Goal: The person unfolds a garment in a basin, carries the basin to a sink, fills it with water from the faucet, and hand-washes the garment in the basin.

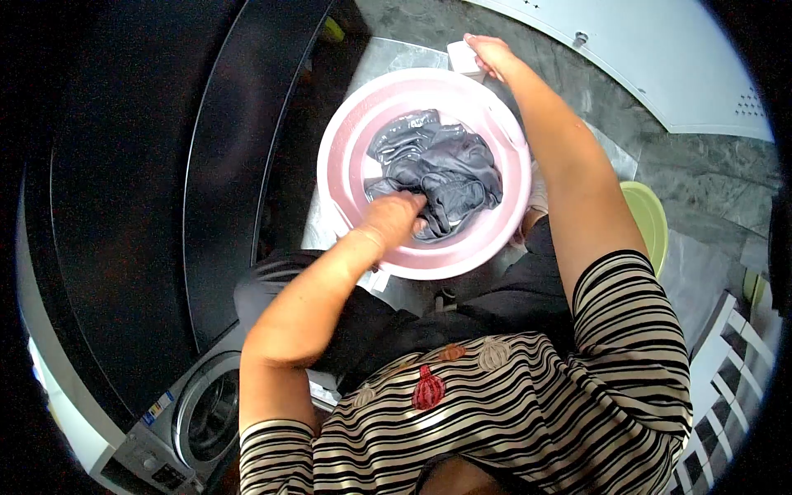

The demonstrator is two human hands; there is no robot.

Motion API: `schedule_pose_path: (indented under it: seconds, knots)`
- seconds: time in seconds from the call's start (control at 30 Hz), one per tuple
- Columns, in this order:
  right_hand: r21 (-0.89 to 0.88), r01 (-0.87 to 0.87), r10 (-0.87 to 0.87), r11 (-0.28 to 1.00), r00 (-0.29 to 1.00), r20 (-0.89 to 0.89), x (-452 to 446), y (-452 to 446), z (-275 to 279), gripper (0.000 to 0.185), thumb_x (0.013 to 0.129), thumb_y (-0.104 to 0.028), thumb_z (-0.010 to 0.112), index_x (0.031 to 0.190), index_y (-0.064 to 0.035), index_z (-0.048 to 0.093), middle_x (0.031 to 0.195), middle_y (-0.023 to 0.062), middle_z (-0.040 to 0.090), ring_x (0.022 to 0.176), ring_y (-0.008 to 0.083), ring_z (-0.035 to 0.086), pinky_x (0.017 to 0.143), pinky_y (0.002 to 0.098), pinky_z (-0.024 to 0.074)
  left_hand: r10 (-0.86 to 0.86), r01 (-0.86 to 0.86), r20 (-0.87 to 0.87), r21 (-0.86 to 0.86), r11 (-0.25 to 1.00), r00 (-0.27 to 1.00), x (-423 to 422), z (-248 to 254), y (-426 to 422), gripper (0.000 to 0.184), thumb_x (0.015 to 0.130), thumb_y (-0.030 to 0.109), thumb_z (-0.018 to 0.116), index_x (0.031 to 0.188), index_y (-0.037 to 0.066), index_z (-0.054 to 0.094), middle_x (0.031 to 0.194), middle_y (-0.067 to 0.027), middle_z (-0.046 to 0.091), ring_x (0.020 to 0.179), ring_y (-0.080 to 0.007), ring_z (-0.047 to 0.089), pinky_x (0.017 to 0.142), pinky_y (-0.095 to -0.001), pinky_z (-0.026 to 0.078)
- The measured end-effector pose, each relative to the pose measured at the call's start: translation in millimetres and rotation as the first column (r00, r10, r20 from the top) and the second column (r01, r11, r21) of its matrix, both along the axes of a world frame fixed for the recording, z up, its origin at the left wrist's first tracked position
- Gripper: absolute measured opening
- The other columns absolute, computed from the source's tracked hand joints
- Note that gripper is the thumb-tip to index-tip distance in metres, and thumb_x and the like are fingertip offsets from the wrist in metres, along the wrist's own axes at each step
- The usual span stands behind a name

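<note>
Dark grey wet cloth (450, 169) lies bunched in a round pink basin (342, 140) in front of my knees. My left hand (400, 216) reaches over the basin's near left side, its fingers pressed into the cloth and partly hidden by its folds. Beyond the basin's far right rim, my right hand (490, 56) grips the edge of a small white box-like object (464, 58) between thumb and fingers.
A light green basin (648, 219) stands on the floor at the right. Tall dark panels (223, 165) rise at the left, with a washing machine (206, 404) at the lower left. A white rack (722, 379) is at the lower right, a white panel (643, 58) at the upper right.
</note>
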State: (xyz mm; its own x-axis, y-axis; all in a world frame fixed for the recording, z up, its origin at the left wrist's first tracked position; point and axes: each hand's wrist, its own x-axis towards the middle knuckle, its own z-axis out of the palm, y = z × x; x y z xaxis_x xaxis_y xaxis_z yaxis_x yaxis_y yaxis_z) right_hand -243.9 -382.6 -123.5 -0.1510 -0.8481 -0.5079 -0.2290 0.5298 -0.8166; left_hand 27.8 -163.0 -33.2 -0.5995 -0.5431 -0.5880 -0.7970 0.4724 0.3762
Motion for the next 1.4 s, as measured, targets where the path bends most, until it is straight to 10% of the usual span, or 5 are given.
schedule_pose_path:
  seconds: [0.47,0.83,1.07,1.27,1.4]
  knots:
    - [-0.162,-0.566,0.262,0.809,0.592,-0.762,27,58,103,0.034,0.084,-0.036,0.053,0.099,-0.0084,0.067,0.095,0.0159,0.065,0.095,0.0302,0.061,0.083,0.0407,0.0471,0.082,-0.051,0.086,-0.312,0.949,0.993,-47,-104,43,0.030,0.076,0.027,0.065,0.098,0.009,0.058,0.098,-0.0110,0.064,0.098,-0.0306,0.059,0.086,-0.0434,0.043]
    - [0.194,-0.952,0.945,0.237,0.180,-0.271,45,139,132,0.056,0.070,-0.021,0.067,0.124,-0.0107,0.053,0.108,0.0141,0.062,0.094,0.0234,0.059,0.079,0.0347,0.0478,0.886,-0.336,-0.374,0.826,0.453,0.274,-1,91,-32,0.024,0.090,0.026,0.056,0.097,0.004,0.062,0.089,-0.0064,0.066,0.077,-0.0139,0.063,0.074,-0.0282,0.052]
    - [-0.415,-0.686,0.375,0.598,0.697,-0.611,66,183,184,0.025,0.078,-0.024,0.060,0.095,-0.0060,0.065,0.083,0.0196,0.064,0.083,0.0338,0.063,0.075,0.0426,0.0484,0.952,-0.134,-0.263,0.961,0.244,-0.159,13,138,-14,0.057,0.095,0.049,0.034,0.108,-0.001,0.057,0.103,-0.0159,0.063,0.092,-0.0248,0.063,0.085,-0.0380,0.051]
    - [-0.623,-0.552,0.415,0.555,0.832,-0.368,98,209,251,0.022,0.082,-0.019,0.055,0.091,-0.0001,0.062,0.080,0.0093,0.063,0.074,0.0147,0.058,0.070,0.0299,0.0464,0.984,0.125,-0.178,0.976,0.181,-0.033,22,85,-16,0.037,0.095,0.025,0.040,0.124,0.003,0.047,0.114,-0.0133,0.058,0.100,-0.0256,0.060,0.088,-0.0385,0.050]
    - [-0.742,-0.358,0.407,0.567,0.905,-0.125,128,216,240,0.022,0.078,-0.008,0.051,0.096,-0.0001,0.060,0.080,0.0083,0.062,0.076,0.0133,0.058,0.071,0.0278,0.0467,0.444,-0.404,-0.625,0.217,0.889,0.642,8,65,-10,0.061,0.080,0.024,0.068,0.130,0.000,0.042,0.132,-0.0133,0.044,0.115,-0.0198,0.048,0.098,-0.0330,0.039]
